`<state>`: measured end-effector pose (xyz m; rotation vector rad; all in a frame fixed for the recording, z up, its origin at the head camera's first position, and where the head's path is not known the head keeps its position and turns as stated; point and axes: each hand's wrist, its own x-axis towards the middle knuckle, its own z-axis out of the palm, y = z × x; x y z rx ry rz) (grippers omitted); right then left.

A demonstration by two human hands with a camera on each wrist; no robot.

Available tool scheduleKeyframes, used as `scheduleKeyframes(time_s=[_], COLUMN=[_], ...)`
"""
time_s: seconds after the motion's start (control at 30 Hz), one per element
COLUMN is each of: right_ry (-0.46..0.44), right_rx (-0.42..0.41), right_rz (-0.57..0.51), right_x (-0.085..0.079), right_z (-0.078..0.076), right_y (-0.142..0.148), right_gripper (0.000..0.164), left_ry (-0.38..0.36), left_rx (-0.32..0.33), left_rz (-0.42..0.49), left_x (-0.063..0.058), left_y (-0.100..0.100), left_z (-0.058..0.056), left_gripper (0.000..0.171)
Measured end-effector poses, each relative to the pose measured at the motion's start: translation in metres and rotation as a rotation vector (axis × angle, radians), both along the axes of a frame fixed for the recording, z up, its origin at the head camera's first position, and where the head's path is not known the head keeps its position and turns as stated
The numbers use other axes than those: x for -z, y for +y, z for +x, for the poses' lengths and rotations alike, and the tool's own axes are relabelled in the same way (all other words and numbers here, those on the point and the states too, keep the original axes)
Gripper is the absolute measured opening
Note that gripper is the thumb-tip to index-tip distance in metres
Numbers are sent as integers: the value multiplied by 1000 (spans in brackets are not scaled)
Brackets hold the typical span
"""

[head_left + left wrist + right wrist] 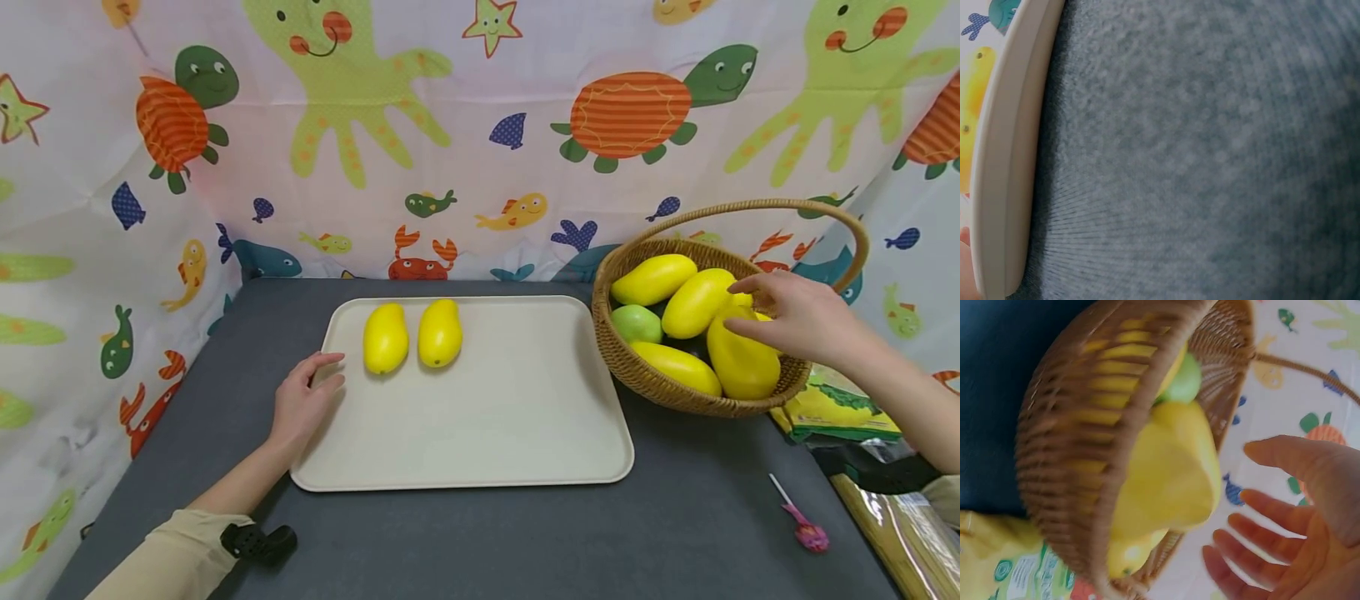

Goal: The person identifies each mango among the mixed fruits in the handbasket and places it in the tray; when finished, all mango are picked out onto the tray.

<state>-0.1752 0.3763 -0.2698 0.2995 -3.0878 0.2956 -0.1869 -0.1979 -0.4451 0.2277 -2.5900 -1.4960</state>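
Note:
My left hand (pixel 303 400) rests at the left rim of a cream tray (pixel 480 442), fingers relaxed over its edge. On the tray two yellow mangoes (pixel 386 338) lie side by side near the far left. Above a wicker basket (pixel 675 400), my right hand (pixel 810 321) hovers with spread fingers and nothing in its grasp. Nearest to it is a big yellow pear-shaped fruit (pixel 742 358). The right wrist view shows the fingers apart from that fruit (pixel 1169 469). Several more yellow mangoes (pixel 654 279) and a green round fruit (pixel 636 323) fill the basket.
The basket's tall arched handle (pixel 757 204) rises behind the right hand. Yellow packages (pixel 840 404) lie right of the basket, a pink-wrapped lollipop (pixel 810 533) in front. A patterned curtain (pixel 465 167) hangs behind the dark grey table (pixel 465 542).

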Motion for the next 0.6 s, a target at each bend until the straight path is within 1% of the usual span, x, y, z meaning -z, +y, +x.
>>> scheduleKeyframes(time_s=[0.17, 0.23, 0.37, 0.6], right_ry=[-142, -181, -213, -218], right_rx=[30, 33, 43, 33], right_rz=[34, 38, 26, 8], right_x=[8, 13, 19, 24], right_z=[0, 0, 0, -1], right_y=[14, 16, 17, 11], right_gripper=[76, 82, 89, 96], left_ry=[1, -2, 0, 12], left_rx=[8, 13, 21, 23], left_rz=[5, 5, 6, 1], left_x=[2, 2, 2, 1], left_y=[0, 0, 0, 0], left_z=[-1, -1, -1, -1], left_gripper=[35, 34, 34, 33])
